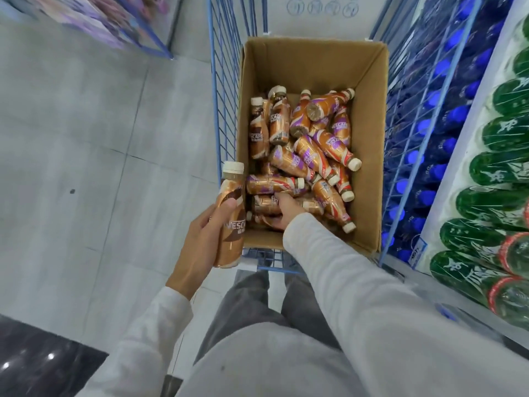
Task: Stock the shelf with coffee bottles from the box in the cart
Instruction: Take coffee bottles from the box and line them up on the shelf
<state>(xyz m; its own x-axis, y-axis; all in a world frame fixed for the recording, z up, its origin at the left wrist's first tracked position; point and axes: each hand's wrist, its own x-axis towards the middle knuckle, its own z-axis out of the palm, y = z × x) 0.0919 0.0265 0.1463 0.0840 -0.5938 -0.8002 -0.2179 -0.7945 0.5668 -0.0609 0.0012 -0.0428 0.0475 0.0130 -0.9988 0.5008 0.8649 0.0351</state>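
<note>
While the left hand (197, 239) clasps one brown-labelled coffee bottle (230, 216), right hand (283, 210) grips another, perhaps, among roughly twenty in the cardboard box (369, 110); green bottles (492, 173) at three o'clock.

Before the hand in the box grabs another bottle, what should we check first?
1. Left hand holds its coffee bottle firmly: ok.
2. Right hand is inside the cardboard box, touching the lying bottles: ok.
3. Right hand closed around one bottle: cannot tell, its fingers are hidden.
4. Bottles left in the box: ok, many.
5. Box sits squarely in the blue cart: ok.
6. Free shelf space for coffee: cannot tell, not in view.
</note>
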